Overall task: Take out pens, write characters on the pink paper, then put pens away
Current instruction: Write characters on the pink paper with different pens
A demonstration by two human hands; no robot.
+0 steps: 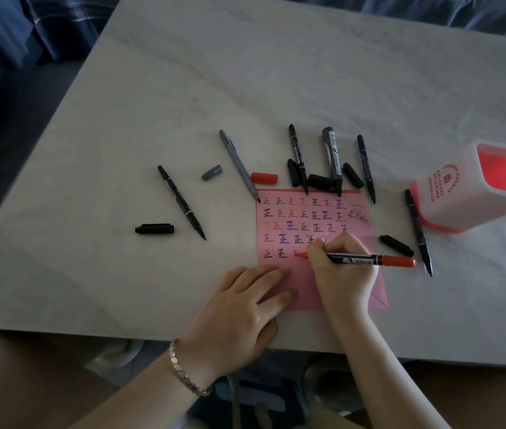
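Right hand (pixel 337 264) grips red pen (pixel 366 259), tip on pink paper (pixel 307 292); left hand (pixel 239 308) lies flat, fingers relaxed

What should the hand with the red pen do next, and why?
Probably finish the half-written red character. The right hand holds the red pen, tip on the pink paper in its bottom row, where only a stroke or two shows; the left hand presses the paper flat.
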